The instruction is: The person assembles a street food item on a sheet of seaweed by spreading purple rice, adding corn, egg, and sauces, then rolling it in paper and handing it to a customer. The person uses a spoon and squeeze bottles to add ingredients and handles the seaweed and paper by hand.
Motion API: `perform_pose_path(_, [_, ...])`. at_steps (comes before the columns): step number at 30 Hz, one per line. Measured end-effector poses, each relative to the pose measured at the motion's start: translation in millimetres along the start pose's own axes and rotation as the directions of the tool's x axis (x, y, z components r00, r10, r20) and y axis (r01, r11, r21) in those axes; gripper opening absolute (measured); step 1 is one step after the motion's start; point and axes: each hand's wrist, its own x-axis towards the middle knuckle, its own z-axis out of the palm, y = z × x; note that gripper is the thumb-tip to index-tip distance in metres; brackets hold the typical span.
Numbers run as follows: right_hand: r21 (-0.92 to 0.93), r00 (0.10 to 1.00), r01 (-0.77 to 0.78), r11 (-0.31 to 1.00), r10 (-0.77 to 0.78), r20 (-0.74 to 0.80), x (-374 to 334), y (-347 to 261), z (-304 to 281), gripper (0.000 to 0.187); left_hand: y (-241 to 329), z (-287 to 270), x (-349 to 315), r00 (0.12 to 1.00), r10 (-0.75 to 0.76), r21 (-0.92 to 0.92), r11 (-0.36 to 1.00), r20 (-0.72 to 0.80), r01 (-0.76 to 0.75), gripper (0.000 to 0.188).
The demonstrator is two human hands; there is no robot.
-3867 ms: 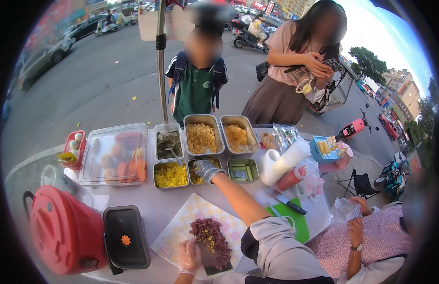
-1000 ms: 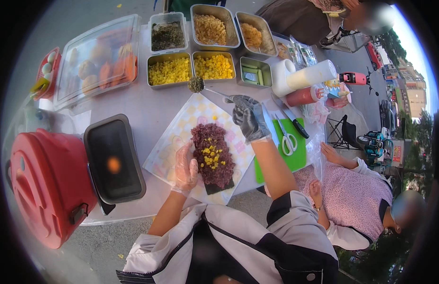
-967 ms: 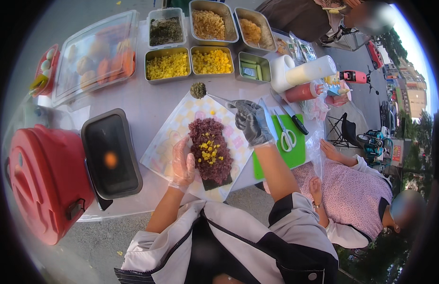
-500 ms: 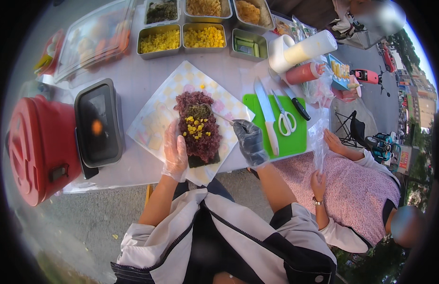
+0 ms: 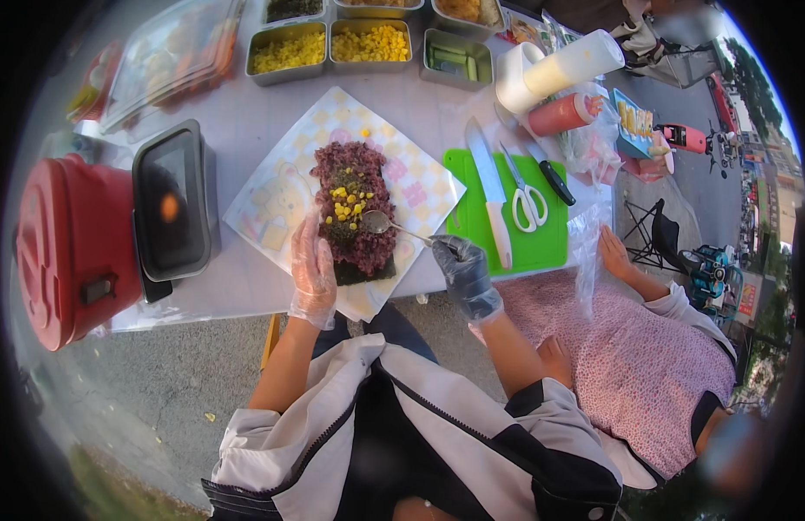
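Dark purple rice (image 5: 384,252) lies in a long slab on a sheet of dark seaweed (image 5: 355,276), which shows at the near end. Yellow corn kernels (image 5: 348,206) and dark green flakes are scattered along its middle. Under it is a patterned sheet of paper (image 5: 272,187). My right hand (image 5: 466,276), in a black glove, is closed on the handle of a metal spoon (image 5: 376,222), whose bowl is over the rice's right half. My left hand (image 5: 312,271), in a clear plastic glove, rests with fingers stretched along the rice's left edge, holding nothing.
Right of the paper, a green cutting board (image 5: 528,230) carries two knives and white-handled scissors (image 5: 529,208). Metal tubs of corn (image 5: 370,43) and cucumber (image 5: 456,61) line the far side. A black container (image 5: 175,208) and red pot (image 5: 77,252) stand left. Another person sits right.
My right hand has brought the spoon from the rice's far end nearer me. The clump of dark flakes there is now spread among and below the corn. My left hand stays beside the rice.
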Motion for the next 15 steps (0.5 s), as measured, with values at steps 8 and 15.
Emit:
perform_pose_path(8, [-0.192,0.960,0.230,0.954,-0.255,-0.117,-3,5,-5,0.016,18,-3,16,0.955,0.172,0.438,0.858,0.243,-0.266,0.049])
perform_pose_path(15, [0.014,0.985,0.047,0.999,-0.044,-0.168,-5,13,-5,0.016,14,-1,27,0.934,0.143,0.411,0.868,0.328,-0.277,0.026])
